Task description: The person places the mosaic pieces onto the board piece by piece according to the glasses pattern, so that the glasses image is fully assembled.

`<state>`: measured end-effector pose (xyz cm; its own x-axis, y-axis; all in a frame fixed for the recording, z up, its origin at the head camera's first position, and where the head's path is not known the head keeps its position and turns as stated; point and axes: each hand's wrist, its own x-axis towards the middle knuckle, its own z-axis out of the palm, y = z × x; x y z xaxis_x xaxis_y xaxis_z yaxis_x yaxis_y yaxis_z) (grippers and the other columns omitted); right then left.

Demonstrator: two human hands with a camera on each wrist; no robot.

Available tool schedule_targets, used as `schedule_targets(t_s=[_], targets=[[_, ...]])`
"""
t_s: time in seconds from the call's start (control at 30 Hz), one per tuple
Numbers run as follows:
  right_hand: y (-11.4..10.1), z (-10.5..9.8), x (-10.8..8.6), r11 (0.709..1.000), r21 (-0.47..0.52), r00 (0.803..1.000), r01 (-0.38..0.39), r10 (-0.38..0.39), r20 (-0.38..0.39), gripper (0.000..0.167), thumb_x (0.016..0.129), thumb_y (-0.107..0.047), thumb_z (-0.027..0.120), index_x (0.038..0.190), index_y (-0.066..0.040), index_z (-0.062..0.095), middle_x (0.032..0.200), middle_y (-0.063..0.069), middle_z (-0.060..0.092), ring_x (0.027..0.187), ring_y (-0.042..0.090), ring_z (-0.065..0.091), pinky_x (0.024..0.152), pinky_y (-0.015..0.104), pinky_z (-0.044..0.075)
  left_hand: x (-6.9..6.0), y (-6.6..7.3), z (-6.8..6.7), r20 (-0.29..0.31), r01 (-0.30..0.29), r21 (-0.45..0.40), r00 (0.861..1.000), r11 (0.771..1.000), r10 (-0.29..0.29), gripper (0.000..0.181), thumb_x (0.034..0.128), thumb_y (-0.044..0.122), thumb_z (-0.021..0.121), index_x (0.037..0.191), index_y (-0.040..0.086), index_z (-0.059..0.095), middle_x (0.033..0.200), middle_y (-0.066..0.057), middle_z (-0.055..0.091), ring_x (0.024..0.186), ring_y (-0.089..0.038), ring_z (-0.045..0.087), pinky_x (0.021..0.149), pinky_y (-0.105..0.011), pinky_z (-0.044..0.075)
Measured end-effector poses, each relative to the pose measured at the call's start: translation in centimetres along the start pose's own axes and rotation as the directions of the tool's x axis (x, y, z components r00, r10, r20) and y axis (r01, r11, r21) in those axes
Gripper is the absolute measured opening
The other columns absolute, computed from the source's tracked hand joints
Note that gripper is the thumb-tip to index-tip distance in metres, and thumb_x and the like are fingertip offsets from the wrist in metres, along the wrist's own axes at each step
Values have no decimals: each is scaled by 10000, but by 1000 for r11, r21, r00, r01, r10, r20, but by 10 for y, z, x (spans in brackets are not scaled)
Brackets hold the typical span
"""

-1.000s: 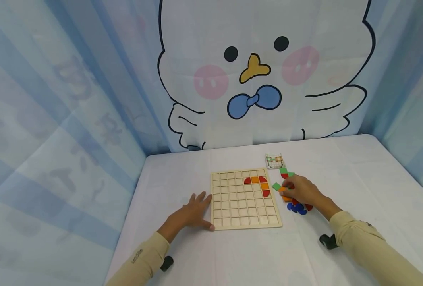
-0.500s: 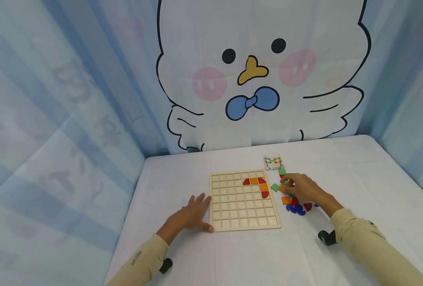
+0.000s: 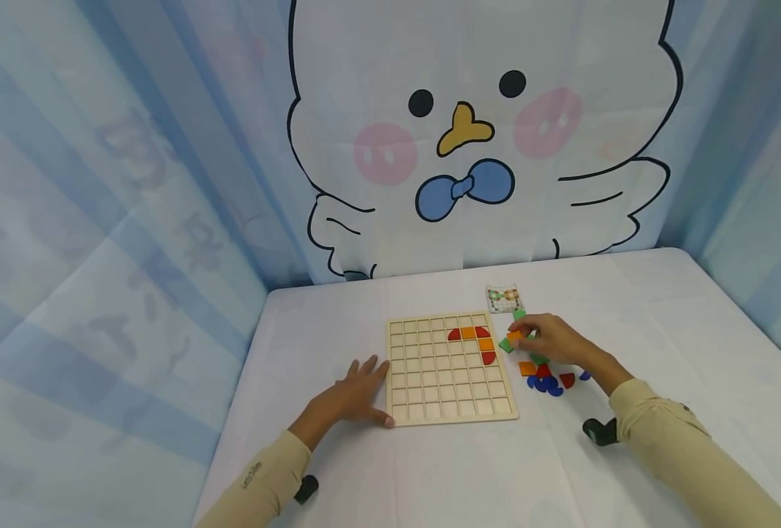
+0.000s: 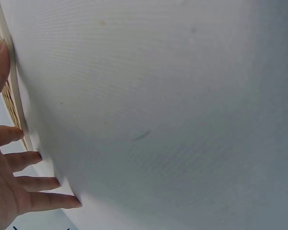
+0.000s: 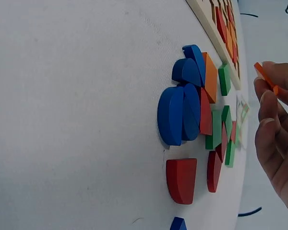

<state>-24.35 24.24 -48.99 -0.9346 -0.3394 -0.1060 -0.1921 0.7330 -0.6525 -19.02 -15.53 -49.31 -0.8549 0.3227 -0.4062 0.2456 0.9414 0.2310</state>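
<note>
While the board [image 3: 423, 378] is touched along its left side by the left hand [image 3: 357, 392], the orange tile [image 3: 515, 336] is held by the right hand [image 3: 551, 341] just beyond the board's right side. Right grip: narrow, the tile being pinched between thumb and fingers; in the right wrist view it is seen tilted and raised clear of the table [image 3: 456, 477]. Left grip: wide, fingers spread, nothing held; in the left wrist view the thumb is seen on the board's rim.

The board is laid flat and divided into square cells. Near its far right corner, a bent line is formed by three red pieces [image 3: 488, 358] and two orange squares [image 3: 468, 332], set alternately; the bend is marked by a red one.

To the right of the board, loose pieces are scattered. Blue pieces [image 5: 171, 115] are clustered against one another, with an orange block [image 5: 210, 77] touching them. A red block [image 5: 181, 180] is seen apart from the cluster. Green blocks [image 5: 224, 79] are spread nearby, partly hidden by the right hand in the head view. A patterned card [image 3: 504, 298] is placed by the board's far right corner.
</note>
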Motion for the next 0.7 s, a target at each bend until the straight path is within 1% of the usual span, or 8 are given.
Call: schedule_targets(t_s=[0.1,0.27,0.37,0.57,0.7], targets=[[-5,2,2,999,49,1000,-17,16,24,346,922,-153,713,1246,-41,666,1001,83,636,776,194,533,624,238,516,0,0,1,2,3,-5,1000,1000,-3,1114,730,555,843,1602,167,268,1677,-141,189,1514,-487,169,1103,-681,338],[-12,5,6,997,79,999,-18,16,30,348,908,-152,733,1236,-54,672,1000,92,632,716,193,540,599,254,526,-1,2,-2,7,13,-8,1000,1000,-13,1114,726,546,850,1599,162,274,1677,-145,187,1514,-491,163,1097,-677,350],[-16,8,8,997,80,1000,6,-8,24,341,906,-139,734,1229,-52,670,1002,87,632,709,188,543,604,249,535,0,3,-1,9,19,-11,1000,1000,-19,1114,725,538,853,1600,166,272,1678,-143,183,1515,-492,155,1100,-675,347],[-25,14,12,992,101,997,69,-71,12,320,903,-141,742,1200,-44,675,985,81,642,717,178,550,611,250,541,4,3,3,13,28,-37,1000,999,-27,1130,718,507,869,1605,171,256,1681,-148,161,1516,-498,138,1148,-640,307],[-30,18,16,987,130,996,90,-92,16,316,904,-138,745,1196,-47,670,983,77,639,718,167,570,622,255,547,4,3,3,10,38,-46,999,998,-38,1140,712,482,882,1607,166,251,1680,-160,158,1519,-491,139,1152,-636,302]])
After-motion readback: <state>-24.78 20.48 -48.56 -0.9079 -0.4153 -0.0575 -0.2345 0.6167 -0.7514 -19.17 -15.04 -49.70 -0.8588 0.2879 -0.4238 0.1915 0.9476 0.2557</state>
